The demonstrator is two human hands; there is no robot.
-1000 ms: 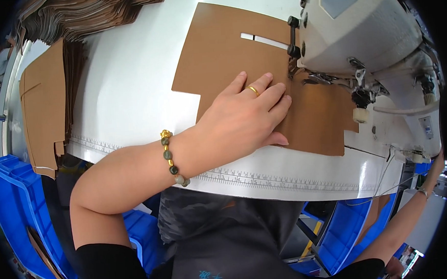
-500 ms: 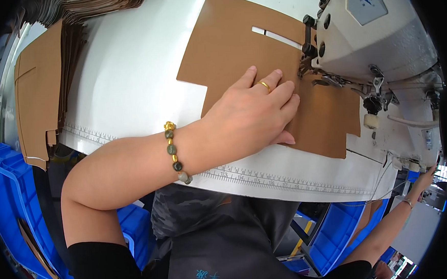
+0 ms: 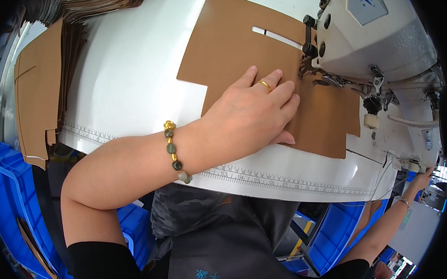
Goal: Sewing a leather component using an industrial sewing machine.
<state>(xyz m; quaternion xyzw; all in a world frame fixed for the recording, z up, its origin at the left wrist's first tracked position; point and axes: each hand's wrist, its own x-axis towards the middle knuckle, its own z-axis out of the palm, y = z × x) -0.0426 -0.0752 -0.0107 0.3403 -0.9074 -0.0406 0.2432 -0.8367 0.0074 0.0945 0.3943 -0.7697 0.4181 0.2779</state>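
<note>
A flat brown panel [image 3: 228, 42], which looks like leather, lies on the white table under the sewing machine head [image 3: 381, 32]. It has a narrow slot near its far side and stepped corners. My left hand [image 3: 259, 104] rests on the panel with fingers loosely spread, left of the needle area and presser foot [image 3: 304, 70]. My right hand [image 3: 423, 179] is raised at the far right, beside the machine's right end. Its fingers are mostly hidden there, so what it touches does not show.
A stack of similar brown panels [image 3: 39, 94] hangs over the table's left edge, and another pile [image 3: 97, 5] lies at the far left. A printed ruler [image 3: 272, 181] runs along the front edge. Blue bins [image 3: 5, 173] stand below, left and right. Loose threads [image 3: 382, 178] trail near the machine.
My right forearm and hand have shifted slightly left. My left hand and the brown panel look the same as before.
</note>
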